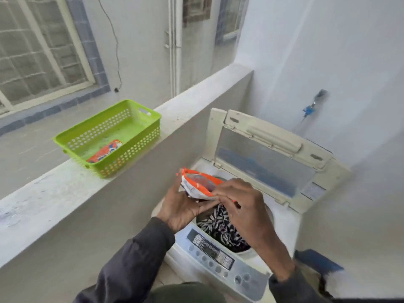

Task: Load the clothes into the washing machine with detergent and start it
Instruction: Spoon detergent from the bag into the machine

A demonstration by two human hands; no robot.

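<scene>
Both hands hold one detergent sachet (197,185) over the open washing machine (282,226), just above the near-left rim of its drum. The left hand (183,207) cups the packet from below and from the left, fingers closed around its lower edge; the right hand (239,202) pinches its right end between thumb and fingertips — a grip that reads as a tear about to start, though no opening in the packet can be made out. The sachet's long axis runs roughly left to right, tilted a little upward at the left, so its right end, the one in the right hand, is the end nearest the drum's middle. Directly beneath and slightly right of the hands lie the clothes (220,227), striped dark-and-white fabric already inside the drum, with the lid (269,154) standing raised behind them. The pour therefore needs only a tip downward and to the right — no reach. The control panel (218,256) sits along the machine's near edge, below both wrists, untouched. A second sachet (105,150) lies in the green basket (150,119) on the ledge (54,189) to the left, well apart.
</scene>
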